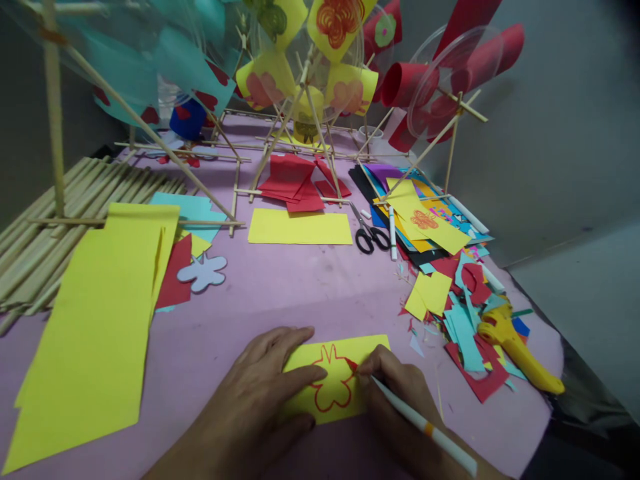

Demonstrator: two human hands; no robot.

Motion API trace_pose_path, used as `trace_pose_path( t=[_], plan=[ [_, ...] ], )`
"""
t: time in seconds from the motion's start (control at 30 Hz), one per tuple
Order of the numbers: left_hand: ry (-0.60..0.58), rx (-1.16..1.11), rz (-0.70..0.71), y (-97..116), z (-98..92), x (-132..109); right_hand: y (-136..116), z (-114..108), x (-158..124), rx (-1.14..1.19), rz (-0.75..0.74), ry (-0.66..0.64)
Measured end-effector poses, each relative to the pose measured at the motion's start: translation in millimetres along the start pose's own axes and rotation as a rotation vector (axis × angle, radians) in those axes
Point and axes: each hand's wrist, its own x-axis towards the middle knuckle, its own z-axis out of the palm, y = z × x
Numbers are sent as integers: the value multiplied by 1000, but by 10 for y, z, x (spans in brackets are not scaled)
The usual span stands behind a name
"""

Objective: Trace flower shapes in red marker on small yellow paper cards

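A small yellow paper (367, 403) lies in front of me, bearing a red butterfly outline (333, 405). My left hand (273, 387) rests flat on its left part, fingers spread, with one fingertip over the drawing's left wing. In my right hand (393, 390) is a white marker (430, 430), gripped near its red tip. That tip touches the paper at the outline's upper right wing. A pale butterfly cutout (203, 273) lies farther off to the left on the table.
Yellow sheets (105, 320) and wooden sticks (65, 227) cover the left. Black-handled scissors (370, 233) lie beyond a yellow strip (300, 227)'s right end. Paper scraps (465, 327) and a yellow glue gun (520, 350) are at right. Stick frames with paper pinwheels (305, 73) stand behind.
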Motion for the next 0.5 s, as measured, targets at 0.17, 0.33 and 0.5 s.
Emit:
trace_pose_path(
  t=[0.17, 0.33, 0.5],
  plan=[
    [-30, 20, 2, -8, -12, -9, 24, 2, -10, 12, -2, 3],
    [-21, 22, 18, -14, -7, -19, 23, -1, -4, 19, 35, 4],
    [-14, 19, 24, -14, -9, -21, 18, 1, -10, 51, 55, -3]
  ],
)
